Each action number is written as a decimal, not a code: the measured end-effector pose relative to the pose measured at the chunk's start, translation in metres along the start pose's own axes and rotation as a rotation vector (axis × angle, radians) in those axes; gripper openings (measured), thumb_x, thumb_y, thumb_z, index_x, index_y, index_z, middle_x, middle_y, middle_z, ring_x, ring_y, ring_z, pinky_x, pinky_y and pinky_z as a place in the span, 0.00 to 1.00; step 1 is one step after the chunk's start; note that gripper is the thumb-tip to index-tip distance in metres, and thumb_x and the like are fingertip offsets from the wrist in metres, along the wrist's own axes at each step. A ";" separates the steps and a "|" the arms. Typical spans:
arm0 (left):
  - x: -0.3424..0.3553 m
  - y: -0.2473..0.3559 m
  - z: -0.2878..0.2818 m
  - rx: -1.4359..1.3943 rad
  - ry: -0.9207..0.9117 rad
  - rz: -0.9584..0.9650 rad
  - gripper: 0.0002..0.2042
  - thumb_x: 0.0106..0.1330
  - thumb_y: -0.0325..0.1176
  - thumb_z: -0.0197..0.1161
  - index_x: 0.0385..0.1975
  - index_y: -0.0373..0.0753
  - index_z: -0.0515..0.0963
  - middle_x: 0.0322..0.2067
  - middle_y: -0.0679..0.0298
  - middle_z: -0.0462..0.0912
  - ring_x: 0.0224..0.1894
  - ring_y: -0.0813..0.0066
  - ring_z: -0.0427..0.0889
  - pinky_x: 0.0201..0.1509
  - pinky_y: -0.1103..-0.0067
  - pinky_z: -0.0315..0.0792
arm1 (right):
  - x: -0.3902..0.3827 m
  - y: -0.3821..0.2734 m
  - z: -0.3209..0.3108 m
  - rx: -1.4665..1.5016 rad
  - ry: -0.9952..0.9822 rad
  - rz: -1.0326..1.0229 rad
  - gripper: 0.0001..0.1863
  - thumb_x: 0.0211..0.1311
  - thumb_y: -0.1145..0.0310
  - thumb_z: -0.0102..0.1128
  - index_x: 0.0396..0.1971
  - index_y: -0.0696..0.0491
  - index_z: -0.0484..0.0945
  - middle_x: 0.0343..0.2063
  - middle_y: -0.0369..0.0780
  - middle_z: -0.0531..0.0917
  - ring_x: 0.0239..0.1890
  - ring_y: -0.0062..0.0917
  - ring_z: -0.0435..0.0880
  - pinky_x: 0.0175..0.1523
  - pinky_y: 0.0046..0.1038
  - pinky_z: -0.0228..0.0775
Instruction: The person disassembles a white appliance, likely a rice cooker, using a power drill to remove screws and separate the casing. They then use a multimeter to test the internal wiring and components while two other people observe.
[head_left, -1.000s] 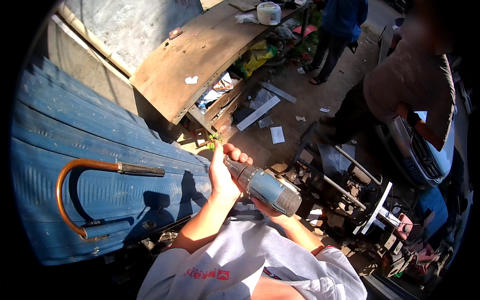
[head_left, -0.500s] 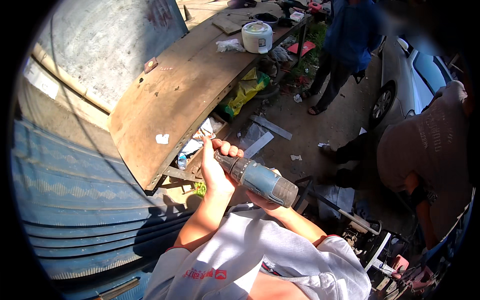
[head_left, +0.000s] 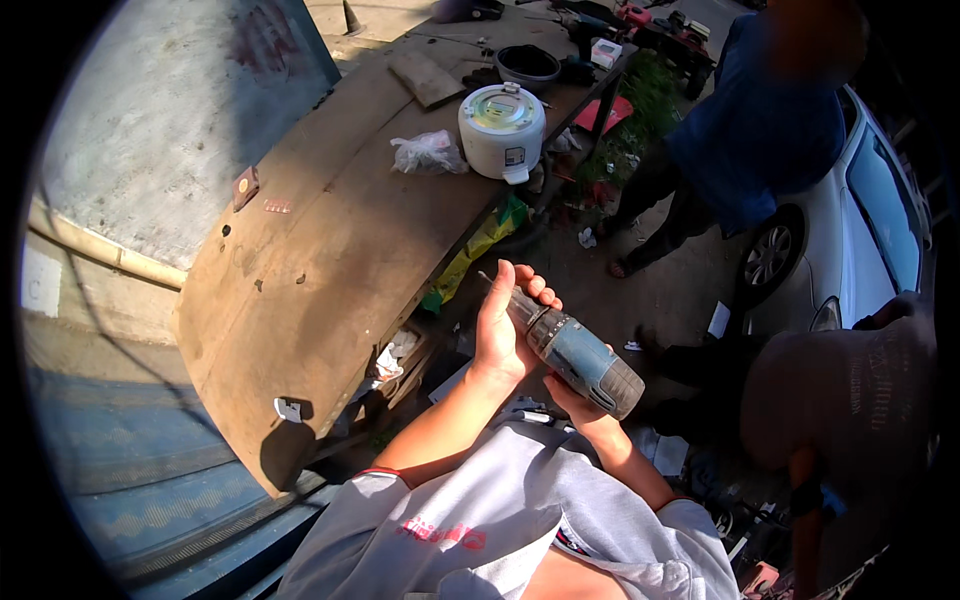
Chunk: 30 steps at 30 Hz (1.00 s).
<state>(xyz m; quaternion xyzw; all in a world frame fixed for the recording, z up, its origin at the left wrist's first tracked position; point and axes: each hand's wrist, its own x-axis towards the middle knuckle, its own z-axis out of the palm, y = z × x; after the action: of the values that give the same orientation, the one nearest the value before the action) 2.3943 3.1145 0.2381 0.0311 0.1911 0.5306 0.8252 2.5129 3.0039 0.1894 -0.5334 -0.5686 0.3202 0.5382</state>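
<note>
A blue and black cordless drill point(head_left: 582, 358) is held in front of my chest between both hands. My left hand point(head_left: 503, 338) is closed around its chuck end, with the thumb along the near side and the fingertips over the top. A thin bit seems to stick out past that thumb. My right hand point(head_left: 580, 405) is under the drill body at the handle, its fingers mostly hidden by the tool. The drill points away from me and to the left, toward the long wooden table point(head_left: 330, 290).
On the table stand a white rice cooker point(head_left: 502, 132), a clear plastic bag point(head_left: 429, 154), a dark bowl point(head_left: 527, 67) and a flat board point(head_left: 427, 78). A person in blue point(head_left: 760, 120) stands ahead right beside a silver car point(head_left: 860, 230). Another person point(head_left: 840, 400) bends at the right.
My view has shifted forward, so the table and rice cooker look nearer. The drill and both hands sit farther right in the picture, with the same hold.
</note>
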 end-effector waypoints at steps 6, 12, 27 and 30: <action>0.140 0.021 0.002 -0.061 -0.134 -0.075 0.10 0.66 0.41 0.65 0.28 0.48 0.72 0.26 0.69 0.75 0.39 0.67 0.80 0.49 0.66 0.76 | 0.125 0.041 -0.002 0.277 0.043 0.389 0.19 0.51 0.77 0.73 0.44 0.56 0.78 0.35 0.37 0.83 0.37 0.22 0.82 0.47 0.24 0.75; 0.235 0.048 0.038 -0.027 -0.124 -0.022 0.10 0.69 0.38 0.61 0.26 0.47 0.71 0.24 0.71 0.72 0.34 0.74 0.76 0.50 0.68 0.73 | 0.220 0.061 0.008 0.470 0.149 0.419 0.12 0.57 0.79 0.63 0.42 0.60 0.78 0.35 0.41 0.83 0.35 0.25 0.82 0.44 0.27 0.77; 0.346 0.072 0.050 -0.078 0.066 0.207 0.07 0.69 0.34 0.59 0.28 0.46 0.71 0.24 0.69 0.72 0.32 0.73 0.75 0.48 0.67 0.73 | 0.358 0.106 -0.007 0.547 -0.141 0.529 0.21 0.53 0.70 0.69 0.46 0.61 0.76 0.33 0.40 0.83 0.34 0.26 0.80 0.43 0.27 0.74; 0.354 0.067 0.052 -0.103 0.130 0.216 0.08 0.69 0.35 0.61 0.28 0.46 0.71 0.25 0.69 0.74 0.33 0.72 0.76 0.48 0.68 0.73 | 0.371 0.102 -0.017 0.538 -0.175 0.603 0.22 0.51 0.70 0.71 0.46 0.60 0.76 0.33 0.40 0.82 0.34 0.26 0.81 0.42 0.28 0.74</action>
<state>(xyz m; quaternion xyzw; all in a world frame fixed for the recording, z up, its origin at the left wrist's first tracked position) 2.4834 3.4662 0.2037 -0.0253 0.2122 0.6262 0.7498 2.6110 3.3763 0.1978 -0.4871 -0.3262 0.6450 0.4902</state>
